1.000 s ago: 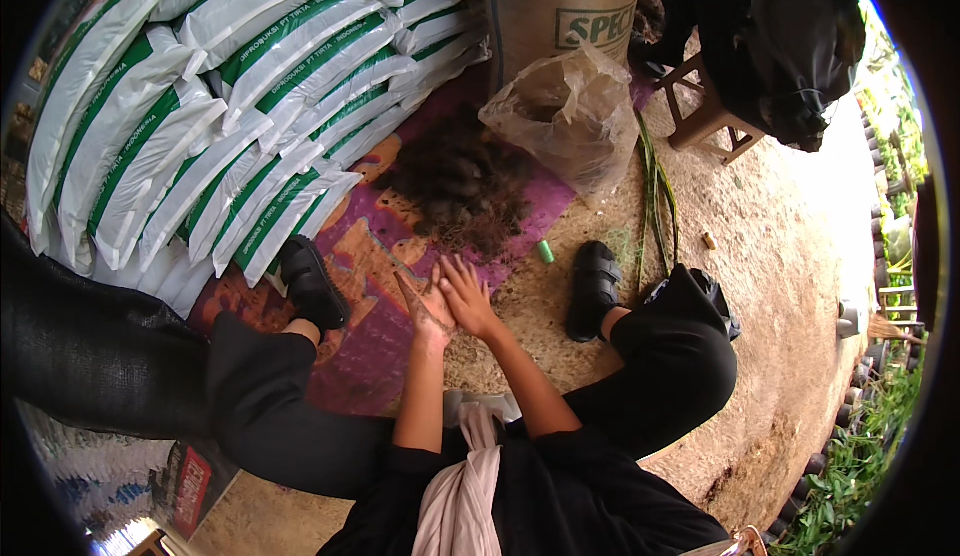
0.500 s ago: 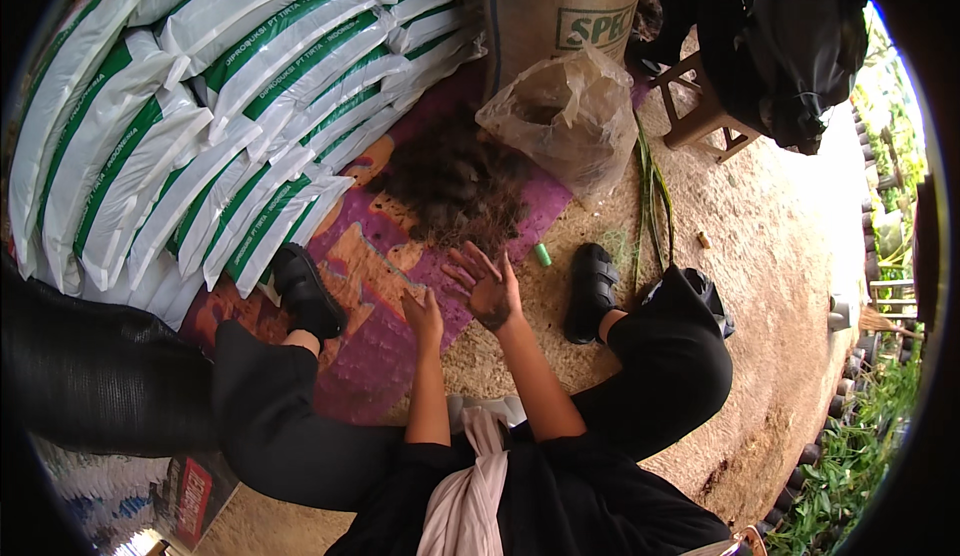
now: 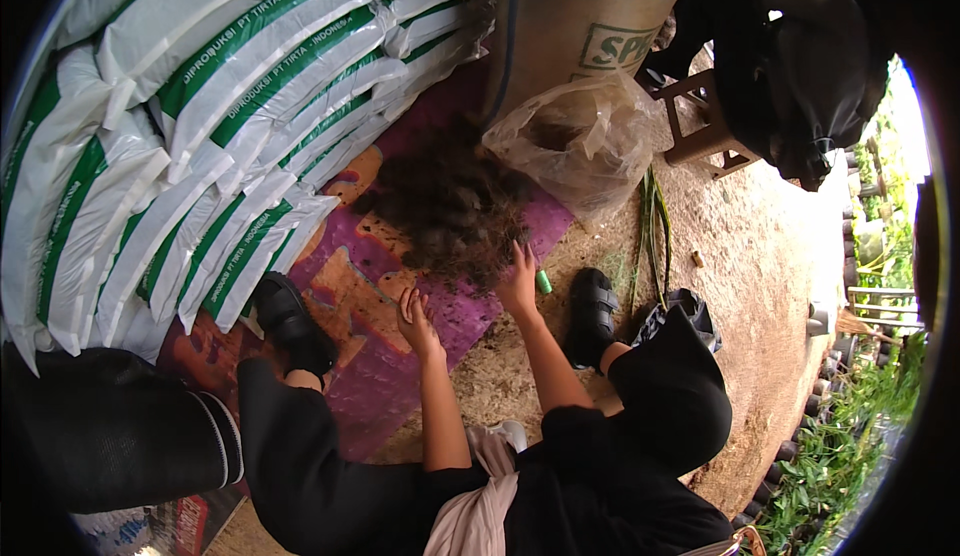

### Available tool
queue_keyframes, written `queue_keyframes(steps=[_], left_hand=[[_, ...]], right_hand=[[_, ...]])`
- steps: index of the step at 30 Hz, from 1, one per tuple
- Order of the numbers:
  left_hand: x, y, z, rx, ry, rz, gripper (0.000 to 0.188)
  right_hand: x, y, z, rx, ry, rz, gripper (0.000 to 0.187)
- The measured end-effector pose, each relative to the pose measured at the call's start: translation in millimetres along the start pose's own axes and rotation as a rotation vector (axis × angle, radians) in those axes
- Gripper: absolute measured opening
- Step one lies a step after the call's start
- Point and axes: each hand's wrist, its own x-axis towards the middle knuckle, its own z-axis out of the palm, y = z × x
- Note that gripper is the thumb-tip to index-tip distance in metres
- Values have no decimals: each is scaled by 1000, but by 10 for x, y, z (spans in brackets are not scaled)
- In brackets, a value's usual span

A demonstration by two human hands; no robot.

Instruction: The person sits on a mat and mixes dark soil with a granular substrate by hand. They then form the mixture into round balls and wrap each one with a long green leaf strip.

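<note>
A loose heap of dark brown fibrous material lies on a purple and orange patterned mat. My right hand reaches to the heap's near right edge with fingers stretched out; whether it touches the fibres is hard to tell. My left hand hovers over the mat, nearer to me than the heap. Its palm is turned partly up, its fingers are extended, and nothing is in it. Just right of my right hand lies a small green cylinder.
White and green filled bags are stacked at the left. Behind the heap stand a big tan sack and a crumpled clear plastic bag. A brown stool with dark cloth is at the far right. Long green leaves lie beside my right shoe.
My right hand has gone from raised with its palm showing down to the heap's edge. My left hand has turned its palm more upward. The whole view has shifted slightly.
</note>
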Motion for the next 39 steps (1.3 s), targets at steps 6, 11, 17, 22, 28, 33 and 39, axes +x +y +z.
queue_keyframes(steps=[6, 11, 17, 22, 28, 33, 39], left_hand=[[112, -17, -125, -128, 42, -75, 40], [146, -29, -202, -171, 39, -87, 40], [156, -31, -224, -223, 53, -126, 43], [161, -23, -213, -252, 50, -167, 45], [194, -17, -285, -264, 59, -162, 46], [185, -13, -302, -295, 9, -191, 49], [152, 34, -265, -339, 3, -171, 48]], right_hand=[[111, -46, -49, -611, -501, -281, 88], [-37, 289, 98, -168, -242, -243, 44], [345, -82, 5, 276, 42, -85, 15], [566, -200, 161, 30, -26, -80, 45], [467, -155, 383, -194, -151, -69, 40], [559, -308, 173, -65, -222, -59, 22], [483, -1144, -437, 116, -47, -352, 18]])
